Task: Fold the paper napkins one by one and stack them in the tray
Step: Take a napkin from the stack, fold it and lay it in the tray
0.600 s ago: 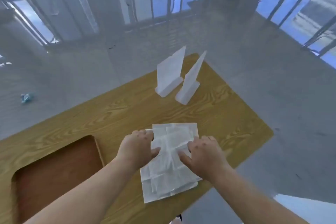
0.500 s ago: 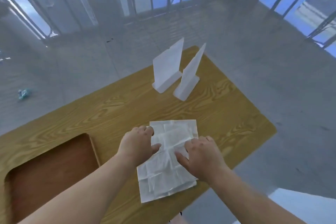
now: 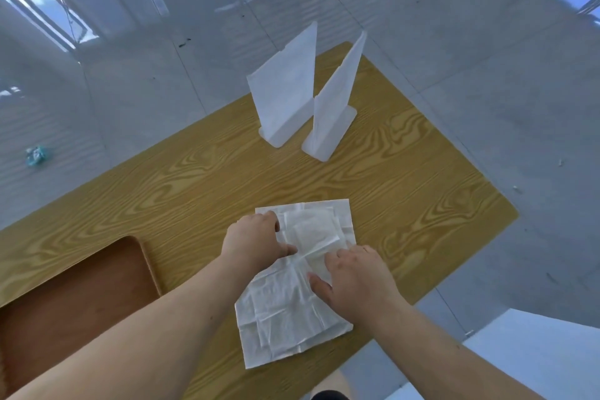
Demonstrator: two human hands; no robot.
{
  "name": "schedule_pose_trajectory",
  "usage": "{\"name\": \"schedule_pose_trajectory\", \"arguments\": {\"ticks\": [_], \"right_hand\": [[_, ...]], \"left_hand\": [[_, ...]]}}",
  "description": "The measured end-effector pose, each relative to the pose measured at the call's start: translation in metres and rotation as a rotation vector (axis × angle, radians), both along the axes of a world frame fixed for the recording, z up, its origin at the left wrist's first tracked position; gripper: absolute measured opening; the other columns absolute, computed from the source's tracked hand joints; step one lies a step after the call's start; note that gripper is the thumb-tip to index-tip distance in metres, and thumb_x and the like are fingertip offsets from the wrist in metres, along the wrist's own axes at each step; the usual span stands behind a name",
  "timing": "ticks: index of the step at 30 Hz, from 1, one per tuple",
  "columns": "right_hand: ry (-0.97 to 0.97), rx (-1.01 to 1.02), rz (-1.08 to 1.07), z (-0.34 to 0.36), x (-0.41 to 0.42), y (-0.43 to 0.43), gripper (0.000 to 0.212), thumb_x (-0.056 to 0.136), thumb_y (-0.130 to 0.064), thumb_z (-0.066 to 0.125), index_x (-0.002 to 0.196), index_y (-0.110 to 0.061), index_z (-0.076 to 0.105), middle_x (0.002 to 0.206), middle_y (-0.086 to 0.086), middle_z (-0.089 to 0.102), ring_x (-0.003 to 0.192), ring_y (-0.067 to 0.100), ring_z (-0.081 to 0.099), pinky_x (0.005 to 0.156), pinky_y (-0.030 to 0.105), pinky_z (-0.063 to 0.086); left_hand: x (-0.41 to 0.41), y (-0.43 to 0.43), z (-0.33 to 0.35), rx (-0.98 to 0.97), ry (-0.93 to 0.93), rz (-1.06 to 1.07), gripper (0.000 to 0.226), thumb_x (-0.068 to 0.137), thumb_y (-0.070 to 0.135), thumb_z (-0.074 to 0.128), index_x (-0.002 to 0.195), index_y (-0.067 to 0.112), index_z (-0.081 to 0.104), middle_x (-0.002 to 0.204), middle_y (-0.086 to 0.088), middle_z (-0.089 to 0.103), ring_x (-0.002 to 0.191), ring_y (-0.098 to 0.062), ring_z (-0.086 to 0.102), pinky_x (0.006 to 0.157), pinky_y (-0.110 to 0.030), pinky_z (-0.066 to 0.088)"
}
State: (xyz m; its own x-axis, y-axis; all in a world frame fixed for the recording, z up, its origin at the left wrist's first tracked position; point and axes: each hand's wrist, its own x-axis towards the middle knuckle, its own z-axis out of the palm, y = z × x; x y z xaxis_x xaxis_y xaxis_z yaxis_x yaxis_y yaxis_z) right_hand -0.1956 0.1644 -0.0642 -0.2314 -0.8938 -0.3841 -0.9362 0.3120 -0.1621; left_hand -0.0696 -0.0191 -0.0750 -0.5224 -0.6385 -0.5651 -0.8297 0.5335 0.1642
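Note:
A white paper napkin lies creased and spread flat on the wooden table, close to the near edge. My left hand is on its left side near the far corner, with fingers curled at the edge and the thumb lying on the paper. My right hand holds the right edge the same way, thumb on top and fingertips hidden. The brown tray lies at the lower left, and the part in view holds nothing.
Two white upright napkin holders stand with sheets in them at the far side of the table. A small teal scrap lies on the glossy grey floor. A white surface shows at the bottom right.
Both hands stay on the napkin at its two sides. The view has tilted a little, and nothing else has visibly moved.

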Motion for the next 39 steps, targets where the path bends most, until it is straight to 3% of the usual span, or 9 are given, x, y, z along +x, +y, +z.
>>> {"name": "schedule_pose_trajectory", "arguments": {"ticks": [5, 9, 14, 19, 22, 25, 29, 34, 39], "right_hand": [[0.000, 0.002, 0.001, 0.001, -0.002, 0.000, 0.069, 0.100, -0.069, 0.016, 0.098, -0.019, 0.065, 0.090, 0.001, 0.066, 0.084, 0.024, 0.060, 0.083, 0.042, 0.043], [0.000, -0.011, -0.075, 0.006, -0.002, 0.001, 0.070, 0.097, -0.071, 0.014, 0.092, -0.022, 0.064, 0.083, -0.002, 0.065, 0.079, 0.021, 0.057, 0.077, 0.040, 0.046], [-0.112, -0.032, -0.308, 0.011, -0.002, 0.003, 0.067, 0.094, -0.079, 0.022, 0.081, -0.026, 0.061, 0.075, -0.009, 0.061, 0.074, 0.011, 0.057, 0.065, 0.034, 0.053], [-0.303, 0.015, -0.531, 0.017, 0.010, -0.008, 0.070, 0.089, -0.086, 0.020, 0.071, -0.026, 0.051, 0.066, -0.008, 0.057, 0.059, 0.007, 0.051, 0.052, 0.028, 0.036], [-0.471, 0.106, -0.666, 0.016, 0.017, -0.020, 0.086, 0.091, -0.085, 0.020, 0.083, -0.012, 0.063, 0.080, 0.003, 0.071, 0.070, 0.018, 0.062, 0.065, 0.040, 0.050], [-0.578, 0.165, -0.725, 0.012, 0.027, -0.024, 0.084, 0.094, -0.082, 0.027, 0.095, -0.009, 0.067, 0.095, 0.009, 0.074, 0.087, 0.025, 0.069, 0.082, 0.043, 0.054], [-0.608, 0.118, -0.765, 0.002, 0.041, -0.019, 0.065, 0.093, -0.078, 0.041, 0.089, -0.017, 0.064, 0.089, 0.000, 0.073, 0.083, 0.019, 0.068, 0.075, 0.039, 0.055], [-0.605, 0.082, -0.774, -0.002, 0.051, -0.022, 0.025, 0.089, -0.057, 0.056, 0.095, -0.033, 0.059, 0.094, -0.014, 0.068, 0.083, 0.008, 0.064, 0.069, 0.031, 0.054], [-0.524, 0.018, -0.730, -0.003, 0.050, -0.023, 0.041, 0.088, -0.047, 0.064, 0.123, -0.028, 0.055, 0.106, -0.013, 0.061, 0.086, 0.003, 0.059, 0.063, 0.023, 0.045]], "left_hand": [[-0.001, -0.005, 0.007, 0.033, -0.001, -0.064, 0.044, 0.084, 0.067, 0.067, 0.090, 0.023, 0.075, 0.092, 0.008, 0.068, 0.090, -0.014, 0.062, 0.076, -0.036, 0.058], [0.009, -0.008, 0.018, 0.398, 0.193, 0.226, 0.036, 0.087, 0.052, 0.073, 0.075, 0.019, 0.064, 0.074, 0.009, 0.064, 0.064, -0.011, 0.057, 0.060, -0.029, 0.048], [0.036, -0.006, 0.050, 0.836, 0.446, 0.611, 0.045, 0.087, 0.047, 0.075, 0.106, 0.006, 0.074, 0.107, -0.016, 0.080, 0.096, -0.039, 0.074, 0.084, -0.042, 0.056], [0.066, -0.004, 0.066, 0.945, 0.566, 0.779, 0.041, 0.092, 0.039, 0.076, 0.118, 0.008, 0.075, 0.118, -0.015, 0.079, 0.100, -0.033, 0.075, 0.089, -0.041, 0.052], [0.078, -0.005, 0.063, 0.983, 0.619, 0.859, 0.029, 0.098, 0.037, 0.072, 0.109, 0.012, 0.079, 0.112, -0.008, 0.082, 0.091, -0.023, 0.077, 0.077, -0.033, 0.058], [0.090, -0.005, 0.053, 0.792, 0.562, 0.852, 0.028, 0.098, 0.045, 0.069, 0.086, 0.021, 0.075, 0.085, -0.003, 0.076, 0.071, -0.016, 0.067, 0.067, -0.029, 0.051], [0.106, -0.008, 0.025, 0.292, 0.285, 0.607, 0.036, 0.098, 0.046, 0.062, 0.088, 0.012, 0.071, 0.070, 0.003, 0.062, 0.063, -0.017, 0.053, 0.060, -0.034, 0.042], [0.119, -0.007, 0.015, 0.136, 0.174, 0.509, 0.044, 0.092, 0.049, 0.063, 0.130, 0.027, 0.061, 0.107, 0.010, 0.067, 0.086, -0.007, 0.063, 0.063, -0.026, 0.046], [0.121, -0.007, 0.009, 0.059, 0.157, 0.400, 0.059, 0.088, 0.049, 0.060, 0.141, 0.023, 0.059, 0.140, -0.001, 0.061, 0.126, -0.023, 0.057, 0.098, -0.039, 0.052]]}}
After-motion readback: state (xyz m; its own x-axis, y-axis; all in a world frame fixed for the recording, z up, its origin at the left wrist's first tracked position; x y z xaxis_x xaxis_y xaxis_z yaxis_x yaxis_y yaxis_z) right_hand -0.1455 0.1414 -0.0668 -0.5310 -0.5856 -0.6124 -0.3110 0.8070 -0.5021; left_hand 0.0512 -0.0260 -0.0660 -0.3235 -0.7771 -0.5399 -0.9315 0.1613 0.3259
